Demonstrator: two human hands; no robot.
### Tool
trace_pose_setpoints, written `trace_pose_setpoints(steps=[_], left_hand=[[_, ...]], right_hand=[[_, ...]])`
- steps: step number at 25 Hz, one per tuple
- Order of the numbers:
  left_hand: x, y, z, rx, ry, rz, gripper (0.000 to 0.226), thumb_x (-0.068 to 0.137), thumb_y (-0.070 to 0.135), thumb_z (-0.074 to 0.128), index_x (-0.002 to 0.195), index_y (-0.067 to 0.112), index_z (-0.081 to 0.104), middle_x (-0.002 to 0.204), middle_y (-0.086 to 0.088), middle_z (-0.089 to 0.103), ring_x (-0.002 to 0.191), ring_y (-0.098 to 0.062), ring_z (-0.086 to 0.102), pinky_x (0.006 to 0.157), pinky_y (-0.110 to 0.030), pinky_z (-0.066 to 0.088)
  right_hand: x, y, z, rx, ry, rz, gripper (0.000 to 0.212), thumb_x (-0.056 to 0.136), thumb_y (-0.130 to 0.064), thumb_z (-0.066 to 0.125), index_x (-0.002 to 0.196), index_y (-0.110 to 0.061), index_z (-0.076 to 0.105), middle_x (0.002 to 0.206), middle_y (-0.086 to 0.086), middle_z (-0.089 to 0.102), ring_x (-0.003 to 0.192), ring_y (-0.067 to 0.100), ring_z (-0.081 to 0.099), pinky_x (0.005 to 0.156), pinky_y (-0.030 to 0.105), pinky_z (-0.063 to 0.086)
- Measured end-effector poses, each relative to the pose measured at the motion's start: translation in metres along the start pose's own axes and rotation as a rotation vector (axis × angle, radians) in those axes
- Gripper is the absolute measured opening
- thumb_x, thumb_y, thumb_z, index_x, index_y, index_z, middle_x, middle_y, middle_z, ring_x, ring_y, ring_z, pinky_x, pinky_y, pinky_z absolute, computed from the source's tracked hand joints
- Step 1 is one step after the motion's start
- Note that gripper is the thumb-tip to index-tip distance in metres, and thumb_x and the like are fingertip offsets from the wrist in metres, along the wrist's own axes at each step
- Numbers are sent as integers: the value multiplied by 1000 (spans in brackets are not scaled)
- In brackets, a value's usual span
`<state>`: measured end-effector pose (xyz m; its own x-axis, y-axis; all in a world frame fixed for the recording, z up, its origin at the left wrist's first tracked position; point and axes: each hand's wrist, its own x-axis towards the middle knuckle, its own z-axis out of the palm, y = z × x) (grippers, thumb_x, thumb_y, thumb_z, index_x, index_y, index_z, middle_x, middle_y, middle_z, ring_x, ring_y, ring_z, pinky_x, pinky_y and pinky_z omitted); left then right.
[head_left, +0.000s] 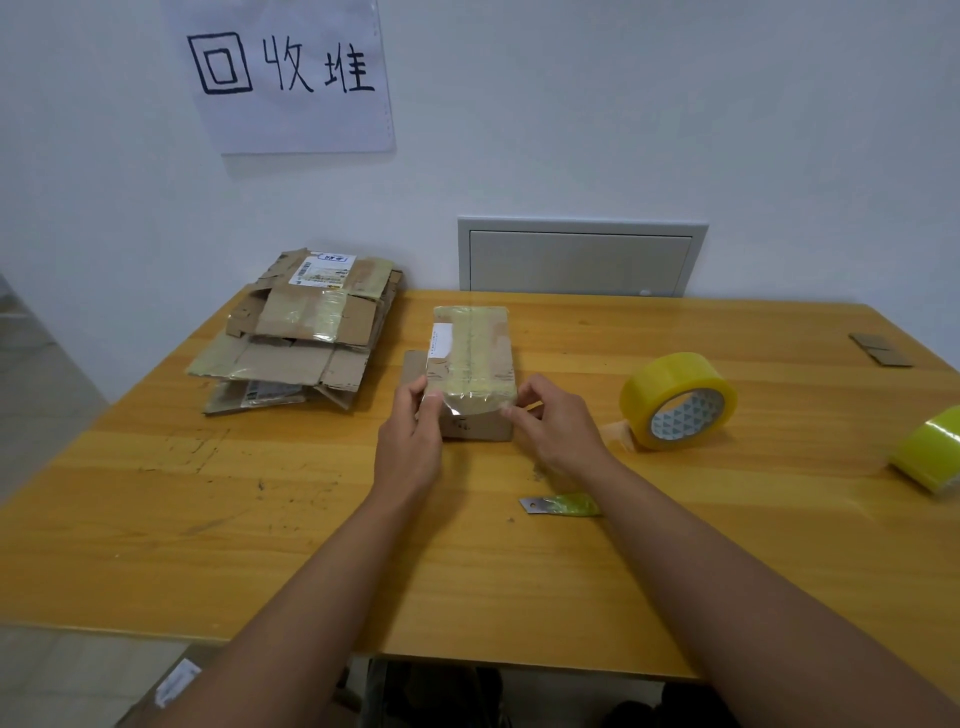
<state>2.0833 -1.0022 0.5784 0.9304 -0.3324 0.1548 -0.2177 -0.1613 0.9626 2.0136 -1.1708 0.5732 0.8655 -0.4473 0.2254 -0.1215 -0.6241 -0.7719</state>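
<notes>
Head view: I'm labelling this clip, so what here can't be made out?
All in the head view:
Label on the box: print too small to read.
Box's near corners: covered by the left hand and right hand.
Second tape roll: cut by the right edge.
Cutter: blurred, type unclear.

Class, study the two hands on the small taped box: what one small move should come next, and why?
Probably press the tape end flat onto the near face of the taped box. The left hand and right hand pinch its near corners, where that glossy tape hangs over the edge, seemingly not smoothed down.
</notes>
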Motion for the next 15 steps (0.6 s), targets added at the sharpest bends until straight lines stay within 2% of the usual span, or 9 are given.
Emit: trace_pose_setpoints(steps=[3,6,10,11,13,14,15], left_hand=[[1,-1,0,16,15,7,23,104,33,43,124,27,53,102,26,57,94,12,52,76,-16,41],[2,-5,0,19,22,30,29,103,33,45,128,23,54,107,22,60,100,5,55,80,-20,45],[5,-9,1,39,24,57,37,101,30,50,136,17,52,125,7,57,108,-3,55,86,-15,45],[5,-10,0,43,25,63,38,101,28,52,137,18,52,128,5,53,110,-4,54,90,-17,45],[5,-14,-2,60,30,68,39,100,26,54,139,22,51,126,2,44,104,0,51,90,-15,43],[3,-14,-2,74,36,69,41,100,27,54,140,23,50,123,2,43,101,2,50,87,-13,40],[3,-14,-2,83,40,65,41,100,29,54,141,25,50,121,3,45,100,4,49,84,-12,39]], right_hand=[[2,2,-2,-7,-1,9,21,90,-31,68,87,-15,55,90,-5,66,77,16,62,66,32,44],[2,0,-4,9,-10,11,24,88,-32,71,83,-15,54,85,-4,65,77,18,61,67,35,47],[3,-2,-5,2,-33,39,17,88,-24,69,87,-15,55,87,-6,64,79,17,63,69,34,48],[2,-1,-9,52,-69,59,13,88,-18,67,89,-15,55,91,-5,65,82,19,65,71,35,49],[-2,1,-17,216,-116,132,5,89,-12,59,89,-14,55,100,8,68,92,31,67,81,44,53],[-4,-2,-19,300,-127,176,7,93,-14,56,87,-13,56,103,14,68,97,33,66,86,47,53],[-5,-8,-20,351,-128,218,18,96,-21,54,82,-11,60,101,15,68,99,33,66,89,47,53]])
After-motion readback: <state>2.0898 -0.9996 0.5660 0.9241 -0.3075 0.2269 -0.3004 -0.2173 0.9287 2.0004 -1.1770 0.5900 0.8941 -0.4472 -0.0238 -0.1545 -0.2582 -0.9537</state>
